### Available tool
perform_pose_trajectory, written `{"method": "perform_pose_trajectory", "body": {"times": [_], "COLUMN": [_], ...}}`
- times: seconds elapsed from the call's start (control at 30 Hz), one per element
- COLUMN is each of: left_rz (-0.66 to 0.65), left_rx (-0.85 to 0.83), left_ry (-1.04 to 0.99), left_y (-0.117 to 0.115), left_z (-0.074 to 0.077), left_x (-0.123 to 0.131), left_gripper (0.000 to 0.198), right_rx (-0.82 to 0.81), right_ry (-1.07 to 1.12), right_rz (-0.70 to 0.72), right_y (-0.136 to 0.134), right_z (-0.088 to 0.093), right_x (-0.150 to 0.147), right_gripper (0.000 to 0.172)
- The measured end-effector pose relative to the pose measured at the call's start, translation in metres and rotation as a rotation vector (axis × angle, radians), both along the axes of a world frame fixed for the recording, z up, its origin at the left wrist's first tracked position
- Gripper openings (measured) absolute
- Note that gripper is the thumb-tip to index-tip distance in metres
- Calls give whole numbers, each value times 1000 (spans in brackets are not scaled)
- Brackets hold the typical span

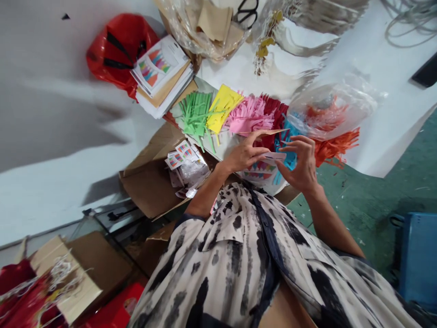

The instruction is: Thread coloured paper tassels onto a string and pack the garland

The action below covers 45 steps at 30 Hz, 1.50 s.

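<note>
Above the front edge of the table, my left hand (246, 153) holds a thin brown paper piece (275, 131), seen nearly edge-on. A pale paper strip (274, 156) shows just below it, by the same fingers; whether the two are joined I cannot tell. My right hand (302, 161) is close by, fingers curved and thumb apart, with nothing plainly gripped. Beyond the hands lie fringed paper bundles: green (195, 113), yellow (223, 107), pink (251, 114), dark red (275, 109), blue (290, 157) and orange (336, 145). Under my hands is a printed sheet (261, 173), partly covered.
A cardboard box (146, 187) with printed cards and plastic stands at left. Printed card stacks (162, 68) lie beside a red bag (118, 50). Clear plastic (341, 109) covers some orange fringe. Black scissors (247, 13) and a dark phone-like object (425, 73) lie farther off.
</note>
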<state>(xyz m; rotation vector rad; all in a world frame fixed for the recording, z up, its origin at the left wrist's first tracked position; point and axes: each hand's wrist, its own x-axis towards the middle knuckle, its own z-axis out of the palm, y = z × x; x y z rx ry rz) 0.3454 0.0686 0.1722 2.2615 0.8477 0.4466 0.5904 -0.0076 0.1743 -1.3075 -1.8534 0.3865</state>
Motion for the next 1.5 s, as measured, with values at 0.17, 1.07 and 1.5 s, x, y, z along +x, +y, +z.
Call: {"method": "perform_pose_trajectory", "body": {"times": [0.17,1.07,1.5], "left_rz": [-72,-152,-202], "left_rx": [4,105,168], "left_ry": [72,257,208], "left_y": [-2,-9,-10], "left_z": [2,5,-3], "left_x": [-4,14,15], "left_gripper": [41,54,47], "right_rx": [-13,-43,-152], "right_ry": [0,-54,-296], "right_rz": [122,41,-21], "right_y": [2,-23,-39], "right_z": [-15,-14,8], "right_x": [-3,-5,-22], "right_gripper": [42,29,31]}}
